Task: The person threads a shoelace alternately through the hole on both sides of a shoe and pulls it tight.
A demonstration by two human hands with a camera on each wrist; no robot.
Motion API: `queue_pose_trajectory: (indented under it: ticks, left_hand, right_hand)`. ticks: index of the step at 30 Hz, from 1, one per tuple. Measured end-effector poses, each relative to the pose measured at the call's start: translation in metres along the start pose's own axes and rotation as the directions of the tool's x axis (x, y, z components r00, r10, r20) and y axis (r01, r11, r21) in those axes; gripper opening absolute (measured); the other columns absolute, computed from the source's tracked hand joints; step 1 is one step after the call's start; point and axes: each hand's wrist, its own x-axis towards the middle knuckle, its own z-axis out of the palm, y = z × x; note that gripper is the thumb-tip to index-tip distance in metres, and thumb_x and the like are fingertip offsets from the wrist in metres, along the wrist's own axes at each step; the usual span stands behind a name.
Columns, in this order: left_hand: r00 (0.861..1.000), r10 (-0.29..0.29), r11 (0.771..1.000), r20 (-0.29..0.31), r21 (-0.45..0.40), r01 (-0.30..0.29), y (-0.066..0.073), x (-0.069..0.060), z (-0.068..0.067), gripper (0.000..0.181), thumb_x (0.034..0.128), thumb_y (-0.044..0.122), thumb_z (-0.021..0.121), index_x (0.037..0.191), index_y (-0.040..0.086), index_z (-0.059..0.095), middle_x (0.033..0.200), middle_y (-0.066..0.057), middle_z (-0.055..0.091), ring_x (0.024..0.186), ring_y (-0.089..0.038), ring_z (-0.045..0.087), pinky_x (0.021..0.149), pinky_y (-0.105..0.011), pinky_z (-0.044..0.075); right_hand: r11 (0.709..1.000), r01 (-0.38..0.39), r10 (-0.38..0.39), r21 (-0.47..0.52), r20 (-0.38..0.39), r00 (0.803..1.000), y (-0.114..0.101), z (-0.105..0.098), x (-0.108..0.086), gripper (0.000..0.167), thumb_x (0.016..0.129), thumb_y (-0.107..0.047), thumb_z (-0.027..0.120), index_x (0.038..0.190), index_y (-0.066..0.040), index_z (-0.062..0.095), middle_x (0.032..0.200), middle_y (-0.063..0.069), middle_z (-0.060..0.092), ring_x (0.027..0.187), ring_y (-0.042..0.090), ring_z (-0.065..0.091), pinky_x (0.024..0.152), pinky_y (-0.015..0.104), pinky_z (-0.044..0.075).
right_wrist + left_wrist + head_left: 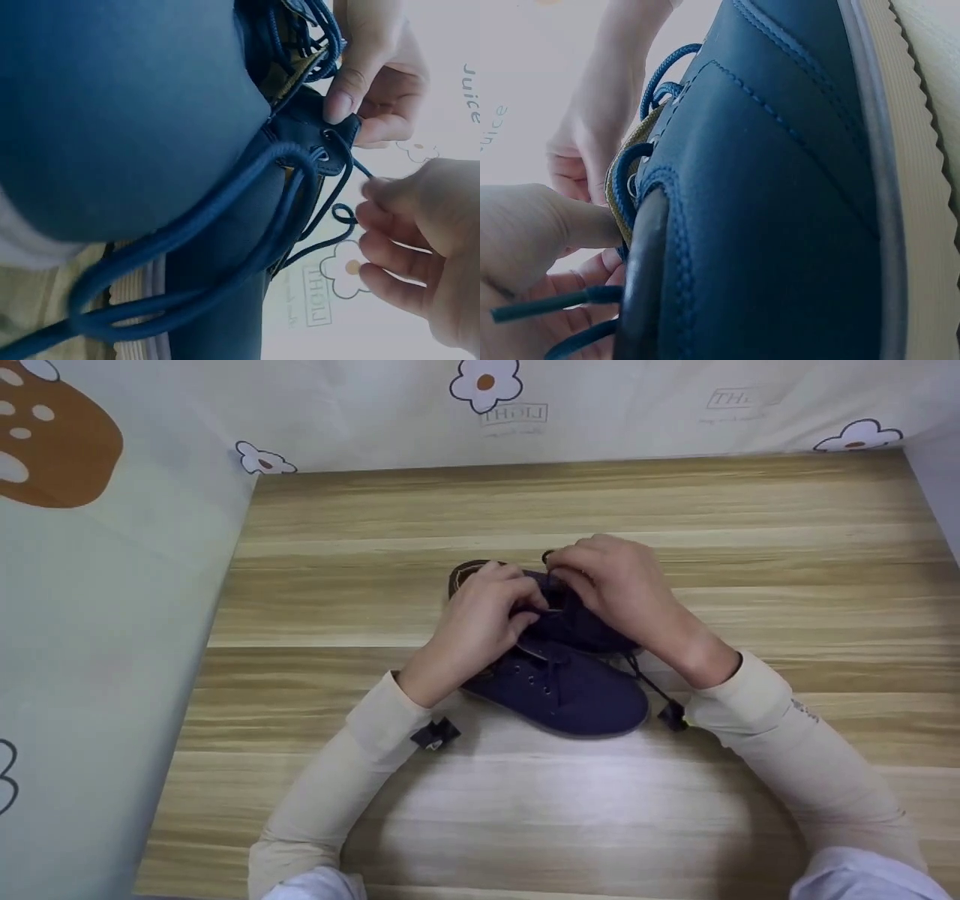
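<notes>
Two navy lace-up shoes lie side by side, the near shoe (592,701) in front of the far shoe (589,630). My left hand (480,619) reaches over the near one; in the right wrist view its thumb and fingers pinch the eyelet flap (304,135) of the far shoe. Thumb and finger of my right hand (630,592) pinch a thin dark lace (337,184) close to that flap. A thick lace loop (187,225) crosses the right wrist view. The near shoe's laced side (780,187) fills much of the left wrist view.
The shoes stand on a wood-grain table (337,607). Behind it rises a pale sheet (360,412) with printed flowers, and another pale sheet with a brown print (75,450) hangs at the left. A dark lace runs right from the shoes beside the right sleeve (750,697).
</notes>
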Motion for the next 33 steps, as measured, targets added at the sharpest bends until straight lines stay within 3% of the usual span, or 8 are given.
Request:
queue_pose_trajectory:
  ticks: [6,8,11,13,20,24,27,33]
  left_hand:
    - [1.0,0.013,1.0,-0.004,-0.012,-0.013,-0.001,0.0,0.001,0.008,0.0867,0.013,0.074,0.093,0.018,0.075,0.097,0.0,0.07,0.096,-0.02,0.06,0.09,-0.037,0.049]
    - [1.0,0.017,1.0,-0.004,-0.015,-0.017,-0.002,0.0,0.001,0.008,0.0866,0.013,0.074,0.093,0.018,0.075,0.097,0.0,0.07,0.096,-0.02,0.06,0.09,-0.037,0.049]
    - [1.0,0.014,1.0,-0.004,-0.015,-0.014,-0.001,0.001,0.0,0.008,0.0866,0.013,0.074,0.093,0.018,0.075,0.096,0.0,0.069,0.096,-0.02,0.06,0.089,-0.037,0.048]
    - [1.0,0.006,1.0,-0.003,-0.011,-0.006,-0.001,0.0,0.0,0.008,0.0866,0.014,0.074,0.093,0.018,0.075,0.096,0.001,0.069,0.095,-0.02,0.059,0.089,-0.036,0.048]
    - [1.0,0.011,1.0,-0.007,-0.003,-0.011,-0.001,-0.002,0.001,0.008,0.0862,0.014,0.075,0.093,0.018,0.074,0.096,0.001,0.07,0.094,-0.02,0.06,0.088,-0.036,0.049]
    - [1.0,0.017,1.0,-0.007,0.001,-0.017,-0.002,-0.003,0.001,0.008,0.0861,0.014,0.075,0.093,0.018,0.075,0.096,0.001,0.071,0.093,-0.02,0.06,0.087,-0.037,0.049]
    - [1.0,0.02,1.0,-0.007,-0.005,-0.02,-0.002,-0.002,0.001,0.008,0.0862,0.015,0.075,0.094,0.018,0.075,0.097,0.001,0.071,0.095,-0.02,0.06,0.088,-0.037,0.049]
    - [1.0,0.009,1.0,-0.006,-0.014,-0.009,-0.004,-0.002,-0.003,0.013,0.0882,0.018,0.074,0.101,0.02,0.078,0.1,0.0,0.07,0.097,-0.02,0.06,0.09,-0.038,0.048]
  right_hand:
    - [0.987,-0.096,0.1,0.129,-0.024,0.995,-0.003,-0.001,0.001,0.012,0.093,-0.014,0.067,0.101,-0.01,0.075,0.099,0.006,0.077,0.09,0.02,0.072,0.079,0.034,0.056]
    - [0.943,-0.188,0.19,0.274,0.019,0.982,-0.006,-0.004,0.003,0.012,0.092,-0.01,0.068,0.1,-0.01,0.077,0.101,0.004,0.077,0.094,0.015,0.072,0.083,0.028,0.056]
    - [0.82,-0.318,0.315,0.475,0.09,0.945,-0.009,-0.009,0.007,0.014,0.09,-0.003,0.068,0.1,-0.008,0.077,0.099,0.007,0.077,0.089,0.012,0.072,0.079,0.021,0.056]
    - [0.789,-0.355,0.343,0.501,0.119,0.932,-0.011,-0.011,0.009,0.015,0.09,-0.002,0.067,0.101,-0.007,0.076,0.098,0.007,0.077,0.088,0.01,0.071,0.078,0.017,0.054]
    - [0.948,-0.261,0.225,0.184,0.195,0.955,-0.003,-0.003,0.002,0.032,0.093,-0.005,0.062,0.125,-0.012,0.067,0.108,0.011,0.069,0.093,0.023,0.065,0.079,0.036,0.053]
    - [0.96,-0.263,0.228,0.097,0.273,0.935,0.003,0.006,0.001,0.052,0.094,-0.01,0.062,0.144,-0.016,0.05,0.13,0.017,0.056,0.117,0.033,0.057,0.097,0.048,0.048]
    - [0.954,-0.266,0.218,0.138,0.293,0.931,0.005,0.009,0.002,0.048,0.094,-0.008,0.062,0.141,-0.012,0.053,0.138,0.015,0.056,0.123,0.033,0.057,0.103,0.049,0.046]
    - [0.933,-0.283,0.231,0.223,0.233,0.945,0.003,0.009,0.007,0.019,0.09,-0.001,0.064,0.108,-0.005,0.071,0.106,0.011,0.074,0.1,0.025,0.071,0.091,0.04,0.056]
